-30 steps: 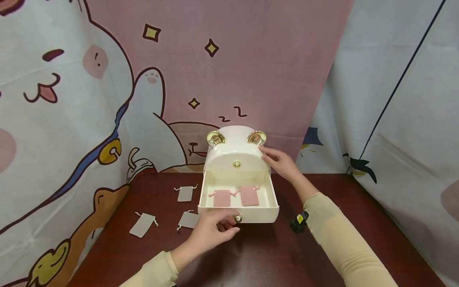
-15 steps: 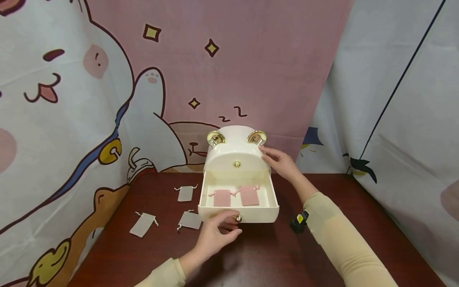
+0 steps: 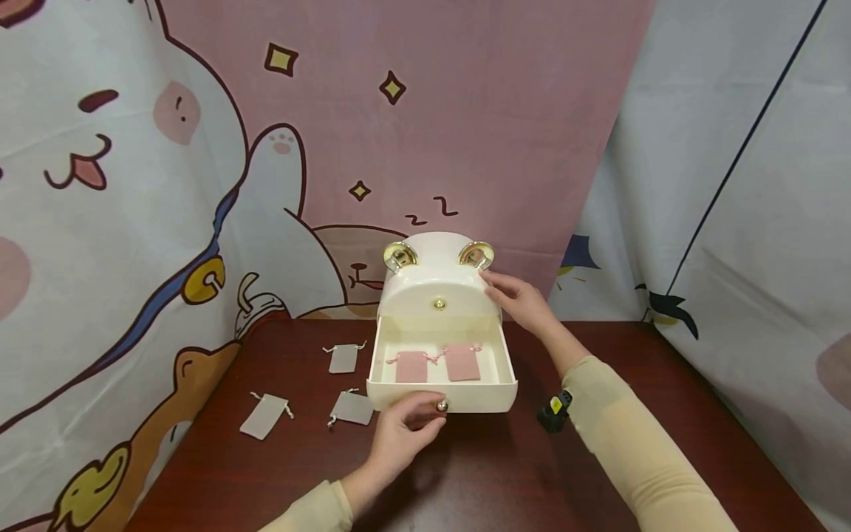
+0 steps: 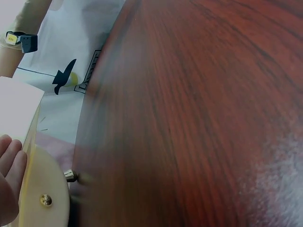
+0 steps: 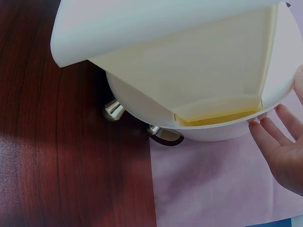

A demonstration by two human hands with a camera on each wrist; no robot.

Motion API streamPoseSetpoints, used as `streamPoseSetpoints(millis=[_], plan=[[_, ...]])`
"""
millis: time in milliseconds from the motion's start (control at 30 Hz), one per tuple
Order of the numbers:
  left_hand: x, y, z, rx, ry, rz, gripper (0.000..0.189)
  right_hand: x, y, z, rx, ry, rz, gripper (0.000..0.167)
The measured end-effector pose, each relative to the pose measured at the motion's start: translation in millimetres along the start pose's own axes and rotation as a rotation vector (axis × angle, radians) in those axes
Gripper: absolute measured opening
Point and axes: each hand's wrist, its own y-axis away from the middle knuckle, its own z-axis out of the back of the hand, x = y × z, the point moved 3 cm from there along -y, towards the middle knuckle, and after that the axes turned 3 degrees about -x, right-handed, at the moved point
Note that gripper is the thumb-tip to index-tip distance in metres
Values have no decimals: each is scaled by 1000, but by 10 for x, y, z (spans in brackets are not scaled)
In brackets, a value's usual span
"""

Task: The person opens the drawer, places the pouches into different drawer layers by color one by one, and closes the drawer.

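A cream storage box (image 3: 439, 255) with two gold ears stands at the back of the table, its lower drawer (image 3: 507, 362) pulled out. Two pink drawstring pouches, a left one (image 3: 411, 367) and a right one (image 3: 462, 363), lie flat inside it. At the drawer front, my left hand (image 3: 399, 434) has its thumb and index finger around the gold knob (image 3: 442, 406); the other fingers are partly hidden. My right hand (image 3: 521, 301) rests its fingertips against the box's right side, fingers extended, also seen in the right wrist view.
Left of the box lie three grey drawstring pouches: one at the back (image 3: 343, 359), one beside the drawer (image 3: 352, 408), one farther left (image 3: 265, 417). A second gold knob (image 3: 439, 304) sits on the upper front. Printed cloth (image 3: 505, 111) hangs behind the table.
My left hand has shifted slightly to the right at the knob, its thumb drawing nearer to it. The drawer, pouches and right hand stay where they were.
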Motion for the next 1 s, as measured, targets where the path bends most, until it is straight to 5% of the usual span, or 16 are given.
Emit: streamPoseSetpoints(millis=[467, 1000], plan=[[30, -40, -15, -73, -15, -73, 22, -7, -8, -3, 2, 14, -16, 49], [147, -379, -9, -101, -48, 31, 21, -9, -7, 9, 12, 15, 1, 50]])
